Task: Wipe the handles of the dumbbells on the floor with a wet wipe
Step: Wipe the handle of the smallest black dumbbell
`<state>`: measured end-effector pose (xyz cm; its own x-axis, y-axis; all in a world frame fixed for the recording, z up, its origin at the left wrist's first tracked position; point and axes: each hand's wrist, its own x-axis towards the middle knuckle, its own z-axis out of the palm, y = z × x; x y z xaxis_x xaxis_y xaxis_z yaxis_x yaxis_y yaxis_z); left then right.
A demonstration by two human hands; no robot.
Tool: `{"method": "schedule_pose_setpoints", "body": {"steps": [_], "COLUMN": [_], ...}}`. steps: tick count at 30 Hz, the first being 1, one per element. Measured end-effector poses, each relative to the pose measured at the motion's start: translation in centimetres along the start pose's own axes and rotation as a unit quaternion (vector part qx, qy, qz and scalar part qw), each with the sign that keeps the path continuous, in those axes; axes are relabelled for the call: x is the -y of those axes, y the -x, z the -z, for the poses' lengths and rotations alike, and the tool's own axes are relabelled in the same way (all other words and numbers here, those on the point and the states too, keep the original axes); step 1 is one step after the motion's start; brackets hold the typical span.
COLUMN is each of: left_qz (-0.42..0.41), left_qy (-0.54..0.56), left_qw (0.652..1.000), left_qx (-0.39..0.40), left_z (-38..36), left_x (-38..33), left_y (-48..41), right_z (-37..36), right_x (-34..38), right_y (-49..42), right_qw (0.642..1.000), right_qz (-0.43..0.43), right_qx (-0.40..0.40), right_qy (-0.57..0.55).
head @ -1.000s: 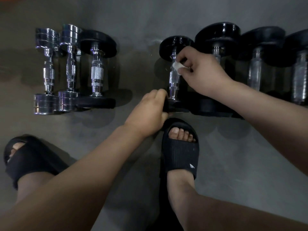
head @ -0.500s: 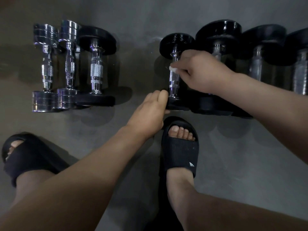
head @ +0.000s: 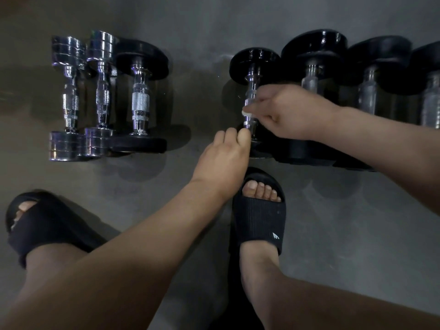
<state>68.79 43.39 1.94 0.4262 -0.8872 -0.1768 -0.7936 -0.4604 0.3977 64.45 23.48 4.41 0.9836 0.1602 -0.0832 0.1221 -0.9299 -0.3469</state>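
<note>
A small black dumbbell (head: 254, 61) lies on the grey floor with its chrome handle (head: 252, 85) pointing toward me. My right hand (head: 289, 113) pinches a white wet wipe (head: 246, 113) against the lower part of that handle. My left hand (head: 225, 158) rests its curled fingers on the dumbbell's near black weight, most of which it hides. Three larger black dumbbells (head: 314, 51) lie in a row to the right, partly behind my right forearm.
A group of three dumbbells lies at the left: two chrome ones (head: 69, 98) and a black one (head: 140, 98). My feet in black slides (head: 259, 215) stand on the floor (head: 197, 27), the right one just below the wiped dumbbell.
My right hand has slid the wipe down the handle, from near the far weight toward the near weight. My left hand has stayed on the near weight.
</note>
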Motion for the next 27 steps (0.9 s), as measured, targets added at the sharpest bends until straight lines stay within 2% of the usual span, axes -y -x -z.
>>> {"method": "schedule_pose_setpoints", "body": {"steps": [2, 6, 8, 14, 20, 25, 27], "left_qz": [0.0, 0.056, 0.069, 0.075, 0.091, 0.092, 0.093], "left_qy": [0.046, 0.194, 0.221, 0.225, 0.227, 0.225, 0.226], "left_qw": [0.999, 0.979, 0.973, 0.971, 0.97, 0.97, 0.97], "left_qx": [0.003, 0.003, 0.005, 0.013, 0.005, 0.018, 0.022], "left_z": [0.1, 0.1, -0.1, -0.7, -0.8, -0.4, -0.4], "left_x": [0.5, 1.7, 2.3, 2.7, 2.6, 2.6, 2.7], "left_y": [0.1, 0.6, 0.7, 0.8, 0.9, 0.6, 0.5], "right_z": [0.5, 0.4, 0.1, 0.3, 0.9, 1.3, 1.7], "right_x": [-0.1, -0.8, -0.6, 0.9, -0.4, 0.6, 0.4], "right_y": [-0.3, -1.4, -1.2, -0.1, -1.4, -0.7, -0.8], "right_qw": [1.0, 0.998, 0.998, 0.993, 0.999, 0.99, 0.99], "right_qz": [0.023, -0.039, -0.048, 0.086, 0.022, 0.07, 0.072], "right_qx": [0.008, -0.044, -0.049, 0.086, 0.016, 0.105, 0.098], "right_qy": [-0.005, 0.01, 0.009, -0.014, -0.032, -0.064, -0.065]}}
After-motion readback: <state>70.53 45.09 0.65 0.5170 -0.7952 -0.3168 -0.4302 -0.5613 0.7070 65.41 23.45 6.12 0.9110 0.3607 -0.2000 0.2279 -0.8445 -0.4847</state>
